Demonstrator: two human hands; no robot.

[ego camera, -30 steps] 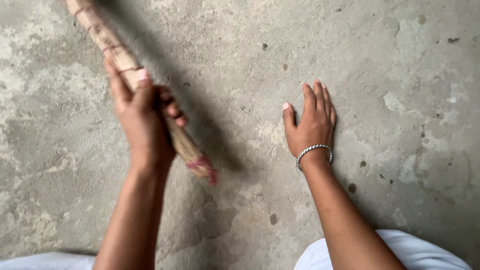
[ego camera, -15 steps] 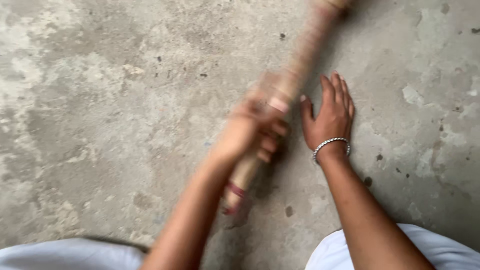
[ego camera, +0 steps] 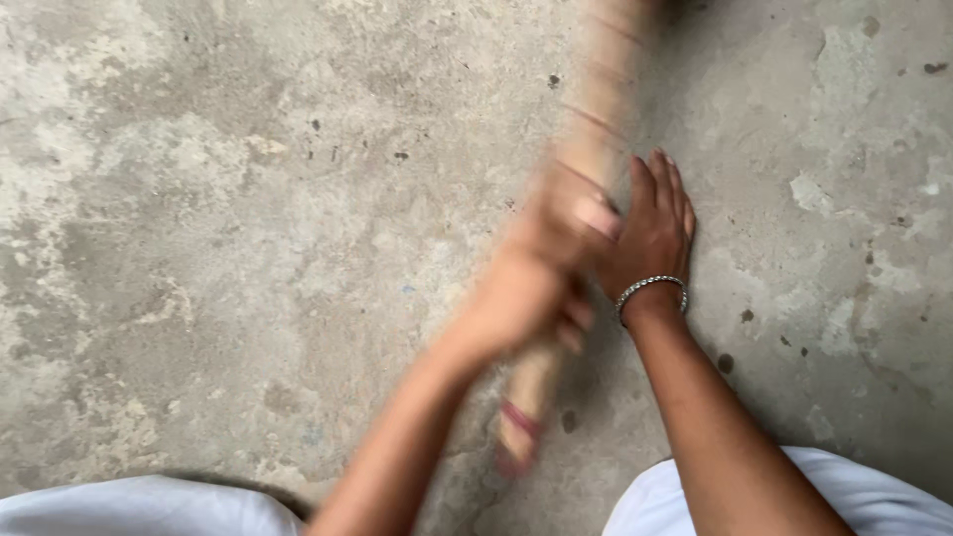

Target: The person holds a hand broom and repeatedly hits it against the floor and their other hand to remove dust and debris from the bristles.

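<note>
Down on the concrete floor (ego camera: 199,248), we are kneeling and working with both hands. Our left hand (ego camera: 541,268) is wrapping tightly around the handle of a bundled grass broom (ego camera: 586,149), fingers closed on it near the lower part of the handle; the hand and broom are showing as a blur, so we cannot tell the finer details of the grip. Its handle is running from the top edge of the view, slanting down and to the left, passing through our fist, and its butt end, bound with a reddish band (ego camera: 520,419), is sticking out below the hand, just above the floor. Our right hand (ego camera: 650,233) is lying open and flat, palm down, fingers together and pointing away from us, pressing on the floor just beside the broom handle; the left fist is overlapping its thumb side in the view. A silver beaded bracelet (ego camera: 650,288) is circling the right wrist. White cloth (ego camera: 844,496) over our knees is showing at the bottom corners. Dark specks and pale patches are marking the grey floor all around.
</note>
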